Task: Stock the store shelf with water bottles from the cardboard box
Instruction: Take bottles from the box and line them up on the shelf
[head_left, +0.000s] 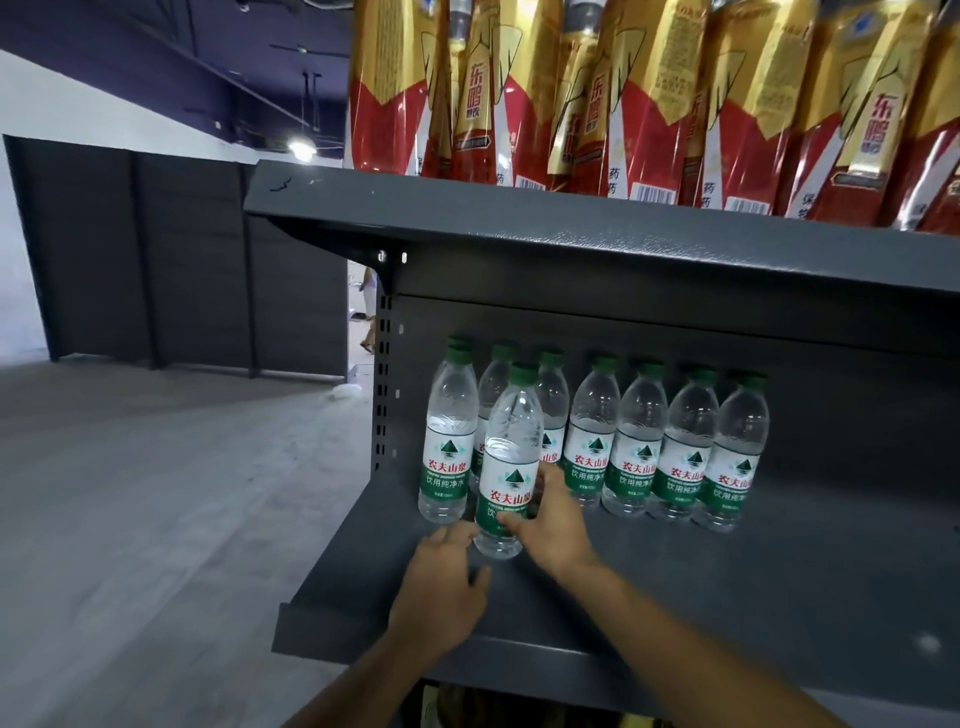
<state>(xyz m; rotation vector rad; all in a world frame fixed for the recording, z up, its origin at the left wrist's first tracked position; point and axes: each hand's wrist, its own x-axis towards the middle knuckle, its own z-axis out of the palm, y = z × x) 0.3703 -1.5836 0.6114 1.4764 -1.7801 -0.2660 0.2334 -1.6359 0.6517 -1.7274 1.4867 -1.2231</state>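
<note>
While hands settle it: clear green-capped plastic water bottle (508, 462) starts a near row on grey metal shelf (727, 597).
Right hand (553, 519) grip: wrapped round the label.
Left hand (441, 587) grip: open, steadying the base.

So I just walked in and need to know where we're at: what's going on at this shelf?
A person is stocking water bottles on the grey shelf. The right hand grips one bottle standing upright near the left end, in front of the row along the back. The left hand is open beside the bottle's base. Most of the shelf front is bare. Red and gold packs fill the shelf above. The box isn't in view.
</note>
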